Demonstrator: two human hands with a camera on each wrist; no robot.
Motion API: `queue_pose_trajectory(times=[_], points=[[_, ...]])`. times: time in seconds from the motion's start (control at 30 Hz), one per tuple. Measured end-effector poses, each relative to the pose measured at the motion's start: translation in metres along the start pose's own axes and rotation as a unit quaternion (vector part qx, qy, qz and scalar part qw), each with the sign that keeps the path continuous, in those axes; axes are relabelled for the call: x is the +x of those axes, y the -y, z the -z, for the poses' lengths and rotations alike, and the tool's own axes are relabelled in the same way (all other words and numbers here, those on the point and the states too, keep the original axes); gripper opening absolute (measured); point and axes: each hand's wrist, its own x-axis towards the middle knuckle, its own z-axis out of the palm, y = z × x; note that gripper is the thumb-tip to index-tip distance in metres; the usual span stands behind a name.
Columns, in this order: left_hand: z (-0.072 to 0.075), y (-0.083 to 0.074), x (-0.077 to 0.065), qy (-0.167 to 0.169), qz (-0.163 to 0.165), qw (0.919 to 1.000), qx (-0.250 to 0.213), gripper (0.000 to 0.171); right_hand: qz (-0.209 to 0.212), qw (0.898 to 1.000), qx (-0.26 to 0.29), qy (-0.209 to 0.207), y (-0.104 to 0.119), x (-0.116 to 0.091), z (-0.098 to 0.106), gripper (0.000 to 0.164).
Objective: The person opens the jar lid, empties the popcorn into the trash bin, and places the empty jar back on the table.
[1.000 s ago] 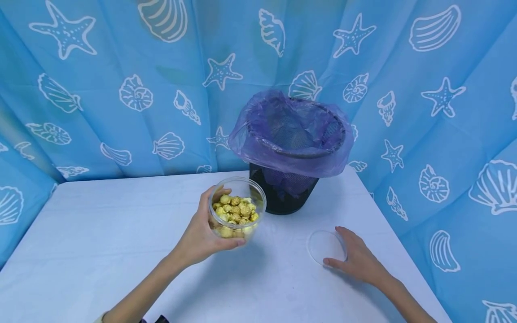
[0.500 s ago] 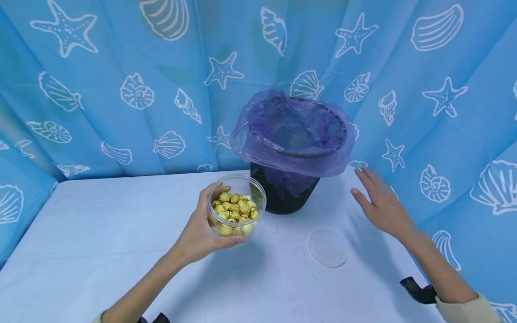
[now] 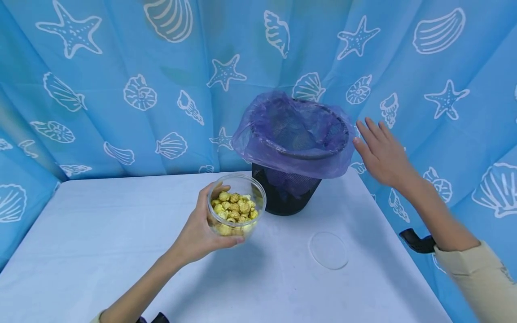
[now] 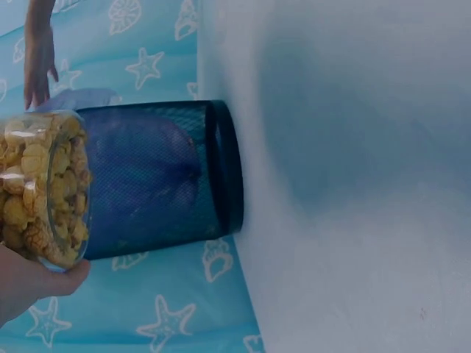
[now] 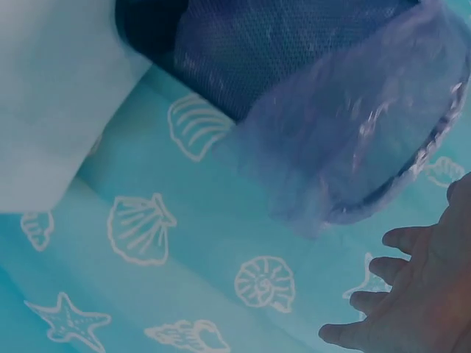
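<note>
My left hand (image 3: 202, 229) grips a clear plastic tub (image 3: 258, 204) from its left side, thumb at the front. Golden popcorn (image 3: 234, 208) partly fills the tub, which has no lid on and leans slightly toward me. In the left wrist view the popcorn (image 4: 33, 191) shows through the tub's wall. My right hand (image 3: 381, 154) is raised beside the bin's right rim, fingers straight and holding nothing. In the right wrist view that hand (image 5: 423, 287) is spread near the edge of the purple bag (image 5: 346, 132). A round clear lid (image 3: 329, 251) lies flat on the table.
A black mesh bin (image 3: 288, 197) stands at the table's back right, lined with a purple plastic bag (image 3: 299, 166) folded over its rim. The white-covered table (image 3: 121, 224) is bordered behind and at the right by a blue seashell curtain (image 3: 161, 89).
My right hand has let go of the lid, leaving it on the table, and has risen up and back to the bin's right side. The left hand and tub stay almost still.
</note>
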Motion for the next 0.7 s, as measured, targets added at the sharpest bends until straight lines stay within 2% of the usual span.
queue_pose_trajectory(times=[0.27, 0.5, 0.7], points=[[0.001, -0.002, 0.001, 0.001, -0.002, 1.0000, 0.001, 0.109, -0.057, 0.995, -0.055, 0.052, -0.007, 0.039, 0.005, 0.080], [0.007, -0.007, 0.006, 0.002, -0.020, 0.9996, 0.020, 0.112, -0.064, 0.991, -0.068, 0.096, -0.006, 0.053, 0.004, 0.083], [0.022, -0.020, 0.019, -0.011, -0.037, 0.9982, 0.046, 0.115, -0.071, 0.987, -0.077, 0.124, -0.008, 0.057, 0.001, 0.083]])
